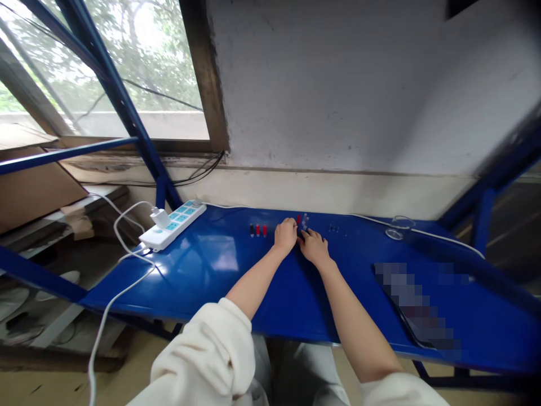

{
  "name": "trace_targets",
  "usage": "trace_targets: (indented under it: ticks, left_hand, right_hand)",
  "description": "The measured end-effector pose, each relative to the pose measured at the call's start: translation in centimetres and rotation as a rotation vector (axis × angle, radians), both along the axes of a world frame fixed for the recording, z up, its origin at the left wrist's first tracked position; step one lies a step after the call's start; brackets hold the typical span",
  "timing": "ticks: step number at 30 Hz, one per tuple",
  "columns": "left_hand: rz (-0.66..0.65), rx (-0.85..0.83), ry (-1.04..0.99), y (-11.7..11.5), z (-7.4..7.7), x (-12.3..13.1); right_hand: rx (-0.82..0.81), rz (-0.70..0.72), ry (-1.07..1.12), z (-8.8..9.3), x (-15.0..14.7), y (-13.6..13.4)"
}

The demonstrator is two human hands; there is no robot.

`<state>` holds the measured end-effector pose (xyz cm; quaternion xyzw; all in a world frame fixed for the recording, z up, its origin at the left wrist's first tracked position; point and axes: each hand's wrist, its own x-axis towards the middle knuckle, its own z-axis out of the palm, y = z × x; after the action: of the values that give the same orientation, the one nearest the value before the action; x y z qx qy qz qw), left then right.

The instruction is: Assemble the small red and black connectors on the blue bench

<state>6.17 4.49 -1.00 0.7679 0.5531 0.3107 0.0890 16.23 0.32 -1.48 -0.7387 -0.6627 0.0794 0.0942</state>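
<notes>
To the left of the left hand [286,234], three small red and black pegs [258,229] stand in a row on the blue table [220,270], and further left lies a white power strip [173,224] with a charger [159,217] plugged in. To the right of the right hand [315,246] are some tiny dark pins [333,228], then a clear dish [397,228]. Both arms stretch forward and the hands rest on the table close together. The left fingers are curled under; the right fingers point forward. The small clear and red pieces [304,220] stand just beyond the fingertips, between both hands. It is too small to tell whether either hand pinches them.
</notes>
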Motion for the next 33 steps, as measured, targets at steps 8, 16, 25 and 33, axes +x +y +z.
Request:
trace_targets:
  ticks: [8, 16, 25, 33]
  left_hand:
    - [-0.033, 0.026, -0.262, -3.6, 1.2, -1.6]
    - [-0.053, -0.079, -0.547, -5.8, 0.0, -3.8]
    - [-0.059, -0.080, -0.567, -6.0, -0.5, -4.5]
    - [-0.044, -0.091, -0.747, -5.7, -0.9, -4.4]
  right_hand:
    - [0.023, -0.026, -0.007, -0.9, -0.3, 0.2]
    - [0.057, -0.047, -0.009, -1.9, -0.3, 1.0]
    - [0.104, -0.026, 0.001, -2.0, -0.2, 0.8]
    - [0.126, 0.080, 0.007, 0.3, -1.4, -1.1]
